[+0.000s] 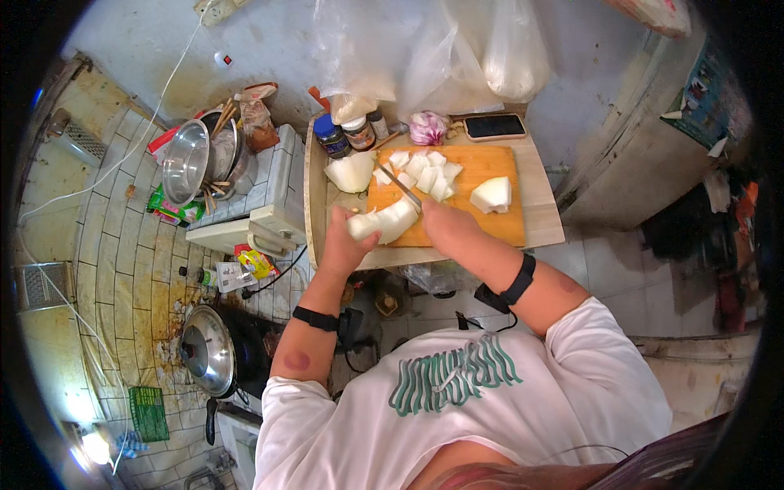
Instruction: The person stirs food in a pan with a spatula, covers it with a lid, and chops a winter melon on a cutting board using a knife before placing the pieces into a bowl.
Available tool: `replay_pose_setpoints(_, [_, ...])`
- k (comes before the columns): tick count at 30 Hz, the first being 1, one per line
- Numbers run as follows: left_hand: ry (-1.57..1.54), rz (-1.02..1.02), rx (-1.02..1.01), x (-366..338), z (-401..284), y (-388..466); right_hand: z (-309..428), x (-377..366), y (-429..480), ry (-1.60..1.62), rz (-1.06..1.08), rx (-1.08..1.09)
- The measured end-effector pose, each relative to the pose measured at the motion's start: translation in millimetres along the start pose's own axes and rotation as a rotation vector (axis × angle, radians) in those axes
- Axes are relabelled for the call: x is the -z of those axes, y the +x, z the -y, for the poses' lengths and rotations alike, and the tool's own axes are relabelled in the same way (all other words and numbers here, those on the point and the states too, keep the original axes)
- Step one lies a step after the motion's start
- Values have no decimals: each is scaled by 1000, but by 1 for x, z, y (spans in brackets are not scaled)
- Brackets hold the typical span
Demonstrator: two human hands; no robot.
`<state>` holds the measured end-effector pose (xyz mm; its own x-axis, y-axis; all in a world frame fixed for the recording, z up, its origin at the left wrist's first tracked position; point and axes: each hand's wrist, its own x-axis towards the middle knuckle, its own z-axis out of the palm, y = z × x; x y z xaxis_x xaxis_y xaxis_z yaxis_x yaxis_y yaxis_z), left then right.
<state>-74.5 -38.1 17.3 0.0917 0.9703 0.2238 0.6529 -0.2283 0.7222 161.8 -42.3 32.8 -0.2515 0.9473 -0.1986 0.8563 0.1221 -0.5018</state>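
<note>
My left hand (350, 242) grips the near end of a long piece of white-fleshed gourd or melon (384, 222), which lies over the left edge of a wooden cutting board (490, 231). In my right hand (446, 222) is a kitchen knife (398, 182), its blade pointing up and left beside the far end of that piece. Several thin cut slices (430, 174) are heaped beyond the blade on the board. One thick chunk (492, 195) sits on the board's right side. Another large chunk (350, 172) rests at the board's upper left corner.
Behind the board stand a blue-lidded jar (331, 136), a white-lidded jar (358, 133), a garlic bulb (428, 127) and a smartphone (495, 127). Plastic bags (517, 55) hang above. On the left are steel bowls (185, 162) and a lidded wok (208, 350).
</note>
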Motion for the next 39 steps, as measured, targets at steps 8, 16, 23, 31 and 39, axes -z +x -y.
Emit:
replay_pose_setpoints(8, [-4, 0, 23, -3, 16, -3, 13, 9, -1, -12, 64, -39])
replay_pose_setpoints(16, [19, 3, -40, -5, 9, 0, 2, -13, 4, -72, 70, -8])
replay_pose_setpoints(23, [24, 24, -30, -4, 7, 0, -14, -37, 14, -31, 40, -22])
replay_pose_setpoints(31, [14, 19, 36, -2, 6, -5, -2, 13, -2, 11, -5, -2])
replay_pose_setpoints(39, [30, 35, 45, -3, 0, -6, -16, -5, 2, 16, -11, 21])
